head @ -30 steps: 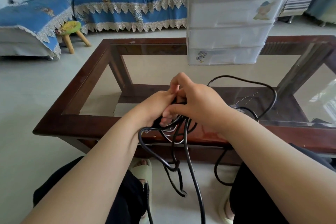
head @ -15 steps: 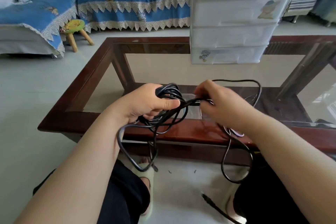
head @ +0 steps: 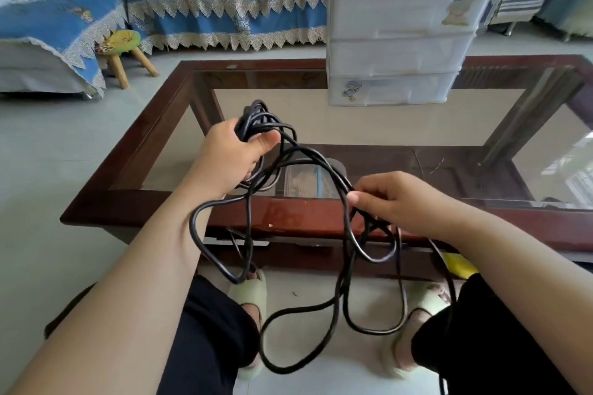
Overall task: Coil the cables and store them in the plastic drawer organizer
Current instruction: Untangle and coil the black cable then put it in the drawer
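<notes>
head view, left hand: my left hand (head: 236,151) sits centre-left of the frame, fingers and thumb wrapped round a bunch of gathered loops of the black cable (head: 321,160), held up over the near part of the table.

head view, right hand: right hand (head: 393,199) is right of centre, pinching a couple of strands where they cross, just above the near rail of the coffee table (head: 154,141).

cable: only partly coiled imo. Big slack loops hang from both hands down to the floor between my knees, lower middle of the frame, close by my slippers (head: 252,293).

organizer: the plastic drawer organizer (head: 394,51) stands on the glass at the top right, all drawers look closed, well apart from my hands.

risk, tangle: the hanging loops cross each other, so pulling the next turn in could cinch a knot.

risk, snag: slack near my feet could catch on a slipper or the table edge.

risk, grip: the bunch on the left is messy, so a loop could slide out.
</notes>
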A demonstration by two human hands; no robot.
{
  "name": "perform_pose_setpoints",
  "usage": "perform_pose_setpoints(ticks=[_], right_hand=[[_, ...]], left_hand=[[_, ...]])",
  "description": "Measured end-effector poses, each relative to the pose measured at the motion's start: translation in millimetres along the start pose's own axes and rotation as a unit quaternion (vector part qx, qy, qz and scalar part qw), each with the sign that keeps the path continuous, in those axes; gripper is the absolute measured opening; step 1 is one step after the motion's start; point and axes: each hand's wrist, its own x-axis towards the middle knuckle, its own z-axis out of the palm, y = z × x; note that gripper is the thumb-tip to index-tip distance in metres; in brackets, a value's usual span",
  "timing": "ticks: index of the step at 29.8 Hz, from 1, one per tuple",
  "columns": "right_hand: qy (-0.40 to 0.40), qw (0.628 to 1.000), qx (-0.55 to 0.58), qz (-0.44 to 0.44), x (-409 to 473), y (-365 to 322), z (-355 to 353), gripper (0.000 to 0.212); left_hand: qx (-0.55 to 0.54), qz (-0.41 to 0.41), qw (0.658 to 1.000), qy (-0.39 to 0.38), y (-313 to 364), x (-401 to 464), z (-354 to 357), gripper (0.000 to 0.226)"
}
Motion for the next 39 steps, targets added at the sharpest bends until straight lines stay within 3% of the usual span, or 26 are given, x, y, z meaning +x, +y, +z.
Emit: perform_pose_setpoints(ticks=[5, 9, 11, 13, 15, 18, 19, 21, 23, 26, 29, 30, 32, 33, 35, 39], right_hand=[[0.004, 1.000, 0.011, 0.003, -14, -2, 7, 0.052], [-0.096, 0.991, -0.068, 0.066, -26, 10, 16, 0.050], [-0.181, 0.968, -0.147, 0.096, -28, 19, 24, 0.041], [-0.200, 0.954, -0.195, 0.111, -29, 24, 30, 0.039], [-0.105, 0.973, -0.171, 0.111, -25, 23, 28, 0.049], [0.161, 0.983, -0.027, 0.083, -16, 14, 13, 0.032], [0.192, 0.977, 0.056, 0.076, -14, 12, 8, 0.028], [0.138, 0.960, 0.236, 0.059, -13, 1, 4, 0.030], [0.051, 0.914, 0.398, 0.063, -11, -11, 9, 0.041], [0.042, 0.856, 0.510, 0.072, -4, -20, 19, 0.032], [0.115, 0.831, 0.538, 0.084, 5, -25, 24, 0.010], [0.134, 0.852, 0.499, 0.089, 7, -26, 24, 0.009], [0.196, 0.922, 0.314, 0.111, 10, -26, 20, 0.016], [0.241, 0.937, 0.227, 0.113, 12, -25, 18, 0.018], [0.321, 0.926, 0.169, 0.101, 11, -23, 6, 0.020], [0.391, 0.885, 0.217, 0.130, 11, -2, -27, 0.028]], left_hand=[[-0.072, -0.041, 0.986, 0.145, -6, 6, 4, 0.030], [-0.201, -0.091, 0.928, 0.299, 0, 16, -18, 0.034], [-0.216, -0.086, 0.922, 0.310, 0, 16, -27, 0.034], [-0.145, -0.055, 0.954, 0.259, 0, 11, -26, 0.033], [-0.007, -0.007, 0.981, 0.192, 1, 3, -18, 0.033], [0.182, 0.057, 0.972, 0.136, 12, -11, 5, 0.026], [0.210, 0.078, 0.967, 0.122, 16, -16, 15, 0.023], [0.221, 0.111, 0.964, 0.097, 15, -22, 32, 0.025], [0.228, 0.122, 0.963, 0.079, 12, -25, 47, 0.027], [0.253, 0.154, 0.953, 0.063, 7, -27, 64, 0.041], [0.276, 0.181, 0.941, 0.074, 5, -25, 68, 0.046], [0.277, 0.162, 0.945, 0.071, 6, -23, 66, 0.045], [0.233, 0.092, 0.966, 0.068, 8, -18, 60, 0.038], [0.176, 0.051, 0.980, 0.076, 6, -14, 55, 0.033], [0.010, -0.038, 0.993, 0.112, 3, -7, 46, 0.030], [-0.223, -0.160, 0.938, 0.214, 2, 2, 21, 0.034]])
